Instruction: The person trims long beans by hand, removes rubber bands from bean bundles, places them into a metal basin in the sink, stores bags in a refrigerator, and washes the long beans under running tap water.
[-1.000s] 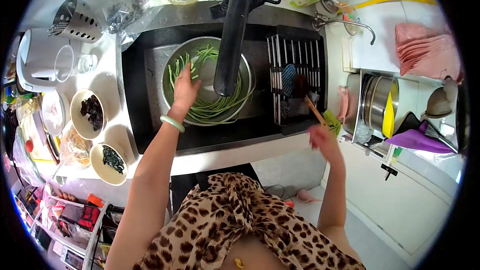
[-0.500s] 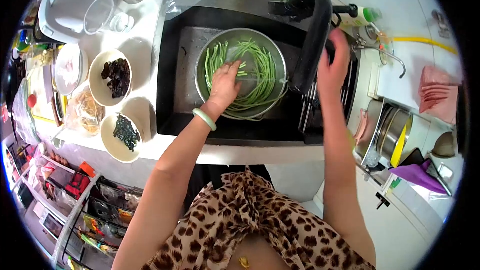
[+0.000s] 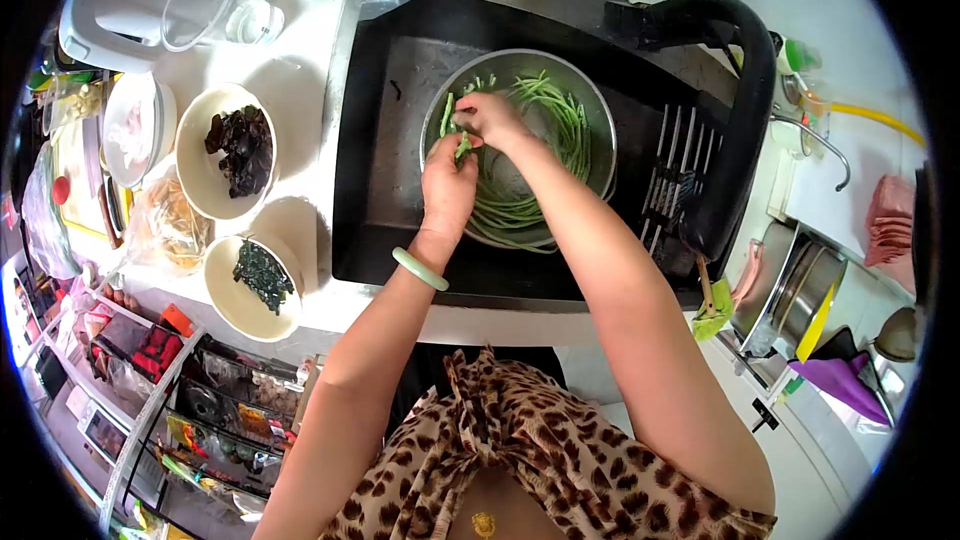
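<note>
Long green beans [image 3: 560,120] lie coiled in a round metal bowl [image 3: 612,135] that stands in the dark sink [image 3: 375,205]. My left hand [image 3: 450,180], a pale bangle [image 3: 420,268] on its wrist, is over the bowl's left side with its fingers closed on some green beans. Close above it my right hand [image 3: 490,120] reaches into the bowl, its fingers pinched on the same beans. Parts of the held beans are hidden behind my fingers.
A black faucet [image 3: 755,90] arches at the sink's right, beside a metal rack [image 3: 680,170]. On the left counter stand a bowl of dark fungus [image 3: 240,155], a bowl of dark green pieces [image 3: 262,275] and a clear plastic cup [image 3: 197,5].
My right hand has left the faucet and come into the bowl beside my left hand. My left hand now grips beans, and the faucet appears farther right of the bowl.
</note>
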`<state>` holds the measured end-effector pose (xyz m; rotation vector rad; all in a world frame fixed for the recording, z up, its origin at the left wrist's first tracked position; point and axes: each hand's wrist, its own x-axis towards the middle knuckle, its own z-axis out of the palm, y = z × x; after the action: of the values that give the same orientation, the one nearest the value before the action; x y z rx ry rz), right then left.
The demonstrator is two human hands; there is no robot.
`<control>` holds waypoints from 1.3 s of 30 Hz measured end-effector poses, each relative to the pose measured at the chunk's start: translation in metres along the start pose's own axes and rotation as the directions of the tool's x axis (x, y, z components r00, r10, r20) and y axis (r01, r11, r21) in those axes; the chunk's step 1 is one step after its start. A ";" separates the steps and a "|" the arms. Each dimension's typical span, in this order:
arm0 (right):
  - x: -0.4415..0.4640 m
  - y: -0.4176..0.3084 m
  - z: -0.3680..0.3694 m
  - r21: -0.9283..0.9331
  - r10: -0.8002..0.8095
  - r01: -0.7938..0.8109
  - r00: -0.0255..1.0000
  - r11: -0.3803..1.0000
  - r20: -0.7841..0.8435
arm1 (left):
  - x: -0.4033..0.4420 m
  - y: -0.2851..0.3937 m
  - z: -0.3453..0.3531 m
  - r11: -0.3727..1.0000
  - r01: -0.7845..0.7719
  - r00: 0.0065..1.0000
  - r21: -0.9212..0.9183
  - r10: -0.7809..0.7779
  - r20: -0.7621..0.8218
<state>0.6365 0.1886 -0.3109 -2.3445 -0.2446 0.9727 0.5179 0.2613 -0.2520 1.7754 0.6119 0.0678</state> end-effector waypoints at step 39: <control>-0.329 0.062 -0.126 0.954 -0.336 -0.051 0.929 0.295 0.153 | 0.022 0.010 0.021 0.985 -0.130 0.963 0.114 0.098 0.253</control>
<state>0.4852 -0.0408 -0.0824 -0.9857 0.0307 0.9996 0.5474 0.2507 -0.2550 1.9076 0.3400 -0.1149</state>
